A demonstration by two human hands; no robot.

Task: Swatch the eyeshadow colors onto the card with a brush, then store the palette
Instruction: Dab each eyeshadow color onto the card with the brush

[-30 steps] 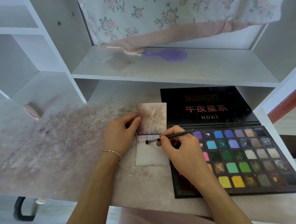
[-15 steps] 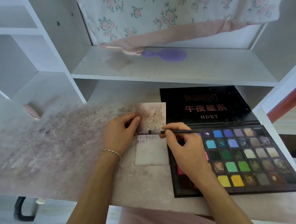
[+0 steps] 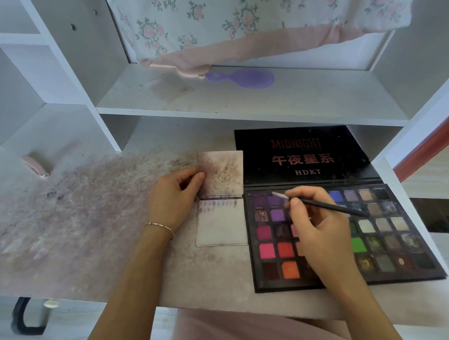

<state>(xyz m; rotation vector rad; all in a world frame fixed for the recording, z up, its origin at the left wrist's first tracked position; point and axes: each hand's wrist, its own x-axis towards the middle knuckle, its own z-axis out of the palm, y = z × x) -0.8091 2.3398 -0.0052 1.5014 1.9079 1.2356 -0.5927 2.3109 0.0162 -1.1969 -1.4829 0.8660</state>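
Observation:
A folded white card [image 3: 222, 223] lies open on the desk, its upper flap raised and smudged, with a row of faint purple swatches along the top of its lower half. My left hand [image 3: 173, 198] pinches the upper flap's left edge. The black eyeshadow palette [image 3: 397, 231] lies open to the card's right, lid flat behind it. My right hand [image 3: 316, 226] grips a thin black brush [image 3: 328, 206] above the palette. The brush tip hovers over the purple pans at the palette's top left; whether it touches them I cannot tell.
A white shelf [image 3: 248, 98] runs above the desk and carries a purple hairbrush [image 3: 242, 77] and the hem of a floral cloth [image 3: 225, 27]. A small pink object [image 3: 35, 166] lies at the far left of the powder-stained desk [image 3: 85, 227].
My right hand has carried the brush off the card and rightward over the palette's purple pans. My left hand still holds the card's flap.

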